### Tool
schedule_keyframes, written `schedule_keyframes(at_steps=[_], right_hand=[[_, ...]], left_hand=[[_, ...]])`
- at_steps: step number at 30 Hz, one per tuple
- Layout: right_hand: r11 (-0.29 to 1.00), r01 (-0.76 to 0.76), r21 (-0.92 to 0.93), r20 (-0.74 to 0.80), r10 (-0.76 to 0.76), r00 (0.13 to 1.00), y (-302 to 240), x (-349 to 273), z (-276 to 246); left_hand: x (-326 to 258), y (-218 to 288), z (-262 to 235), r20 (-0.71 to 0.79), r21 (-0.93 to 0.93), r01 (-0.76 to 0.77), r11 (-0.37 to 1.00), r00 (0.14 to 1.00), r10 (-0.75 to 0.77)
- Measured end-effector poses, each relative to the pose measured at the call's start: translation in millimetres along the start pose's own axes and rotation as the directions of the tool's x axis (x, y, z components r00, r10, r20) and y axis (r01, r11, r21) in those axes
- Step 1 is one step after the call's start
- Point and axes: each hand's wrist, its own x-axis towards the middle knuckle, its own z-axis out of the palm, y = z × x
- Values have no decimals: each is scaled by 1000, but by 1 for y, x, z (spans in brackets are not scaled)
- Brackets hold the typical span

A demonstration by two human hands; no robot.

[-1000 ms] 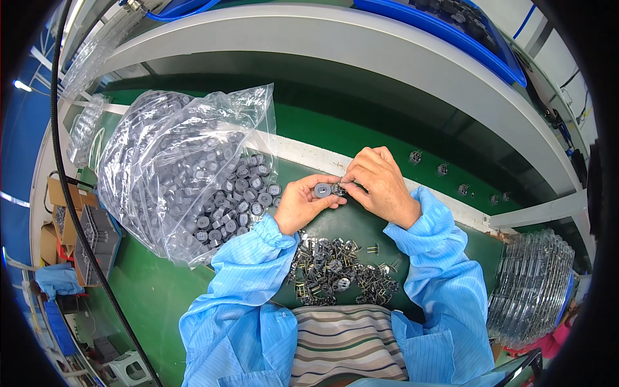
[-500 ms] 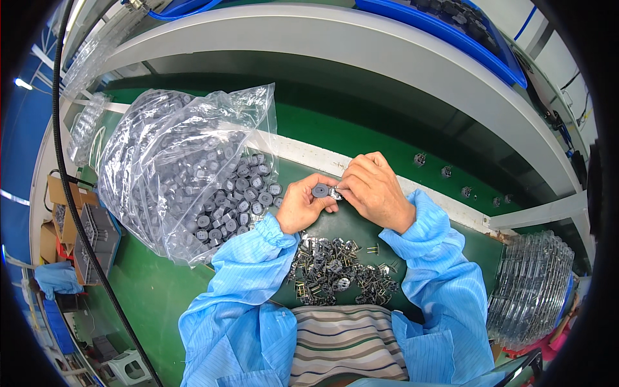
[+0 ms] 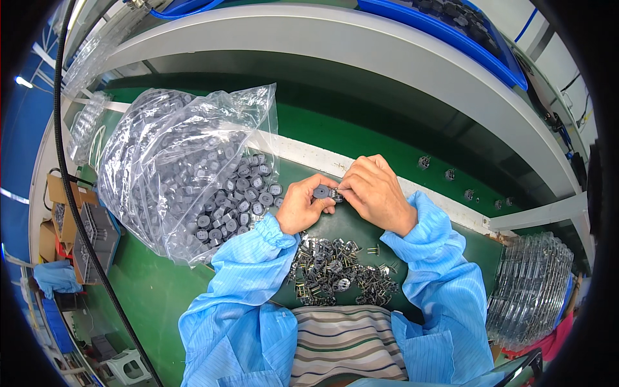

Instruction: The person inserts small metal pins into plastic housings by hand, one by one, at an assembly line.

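Note:
My left hand (image 3: 298,208) is closed on a round dark grey plastic cap (image 3: 322,191), pinching it above the green bench. Against the cap's right side sits a small part with shiny metal (image 3: 335,194), gripped by the fingertips of my right hand (image 3: 375,195); its exact shape is too small to tell. Nearer my body lies a pile of small black parts with metal pins (image 3: 332,267). Just left of my left hand, many grey caps (image 3: 244,200) spill from the mouth of a large clear plastic bag (image 3: 155,155).
Stacked clear plastic trays (image 3: 532,290) stand at the right. Beyond a white ledge (image 3: 445,201), several small parts (image 3: 449,175) sit in a row. A blue tray (image 3: 451,32) rests on the upper shelf. A black cable (image 3: 77,213) hangs at the left, before cardboard boxes (image 3: 57,193).
Both hands stay in nearly the same place. The fingers of my right hand have shifted slightly at the metal part, and the cap has turned or moved a little to the right.

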Motion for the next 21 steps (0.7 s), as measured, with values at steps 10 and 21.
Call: schedule_keyframes(at_steps=[10, 21], right_hand=[[998, -52, 45, 18, 51, 999, 6, -3, 0], [994, 38, -105, -28, -41, 999, -3, -2, 1]], left_hand=[[-1, 4, 6, -60, 5, -68, 998, 996, 68], [-6, 12, 8, -85, 121, -203, 972, 973, 213]])
